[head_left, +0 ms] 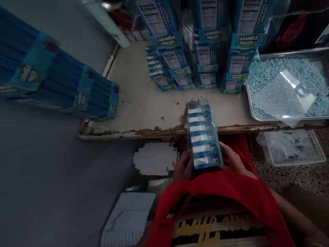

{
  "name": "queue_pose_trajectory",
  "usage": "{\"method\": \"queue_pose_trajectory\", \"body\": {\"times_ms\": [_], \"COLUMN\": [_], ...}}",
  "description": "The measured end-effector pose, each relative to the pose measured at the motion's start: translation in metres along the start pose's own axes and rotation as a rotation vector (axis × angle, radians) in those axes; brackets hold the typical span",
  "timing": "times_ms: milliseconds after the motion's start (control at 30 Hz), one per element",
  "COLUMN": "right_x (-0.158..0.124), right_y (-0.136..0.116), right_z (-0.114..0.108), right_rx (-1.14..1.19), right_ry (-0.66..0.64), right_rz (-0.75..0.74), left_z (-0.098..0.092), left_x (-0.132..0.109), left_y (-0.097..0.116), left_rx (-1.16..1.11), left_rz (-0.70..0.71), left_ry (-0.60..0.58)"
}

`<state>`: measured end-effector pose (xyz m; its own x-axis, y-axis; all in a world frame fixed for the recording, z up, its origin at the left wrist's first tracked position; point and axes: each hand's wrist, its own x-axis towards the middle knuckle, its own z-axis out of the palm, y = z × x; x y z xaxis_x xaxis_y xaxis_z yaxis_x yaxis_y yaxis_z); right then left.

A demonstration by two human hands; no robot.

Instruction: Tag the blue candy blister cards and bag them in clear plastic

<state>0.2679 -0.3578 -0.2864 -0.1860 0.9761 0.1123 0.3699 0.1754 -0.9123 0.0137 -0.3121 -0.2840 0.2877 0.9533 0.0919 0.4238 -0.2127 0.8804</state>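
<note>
A clear plastic bag holding a row of small blue candy boxes (203,137) is between my two hands, just in front of the worn table edge. My left hand (183,166) grips the near left side of this pack, its fingers curled and partly in shadow. On the near right side, my right hand (232,158) is closed against the pack, with the fingertips hidden behind it. The far end of the pack reaches over the table edge. Beyond it stand stacks of blue boxes (207,55) labelled "Caramelo Macizo".
To the right, a metal tray (248,99) of pale blue candies has a clear plastic sheet (288,94) on it. Below is a white basket (320,151) with plastic bags. More blue boxes (61,79) are stacked at the left. A notebook (130,216) lies lower left.
</note>
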Motion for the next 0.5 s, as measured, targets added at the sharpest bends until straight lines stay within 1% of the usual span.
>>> {"method": "queue_pose_trajectory", "body": {"times_ms": [33,67,100,133,200,267,333,400,500], "right_x": [0.006,0.012,0.018,0.023,0.031,0.034,0.033,0.031,0.031], "right_y": [-0.003,-0.004,-0.005,-0.005,-0.002,0.002,0.004,0.003,0.003], "right_z": [0.002,0.004,0.004,0.004,0.002,0.001,0.001,0.001,0.004], "right_rx": [-0.060,-0.133,-0.210,-0.279,-0.376,-0.422,-0.457,-0.508,-0.610], "right_ry": [0.045,0.082,0.110,0.131,0.143,0.130,0.115,0.113,0.138], "right_rz": [-0.014,-0.022,-0.027,-0.032,-0.046,-0.068,-0.084,-0.093,-0.100], "left_z": [0.001,0.001,0.002,0.004,0.007,0.010,0.013,0.014,0.014], "left_x": [0.004,0.008,0.011,0.015,0.022,0.028,0.034,0.037,0.037], "left_y": [0.005,0.010,0.012,0.013,0.011,0.006,0.001,-0.002,-0.002], "left_rx": [-0.045,-0.084,-0.126,-0.172,-0.225,-0.149,0.001,0.100,0.123], "left_rz": [-0.075,-0.118,-0.128,-0.113,-0.038,0.021,0.046,0.092,0.152], "left_ry": [0.056,0.106,0.144,0.163,0.136,0.095,0.087,0.117,0.160]}}
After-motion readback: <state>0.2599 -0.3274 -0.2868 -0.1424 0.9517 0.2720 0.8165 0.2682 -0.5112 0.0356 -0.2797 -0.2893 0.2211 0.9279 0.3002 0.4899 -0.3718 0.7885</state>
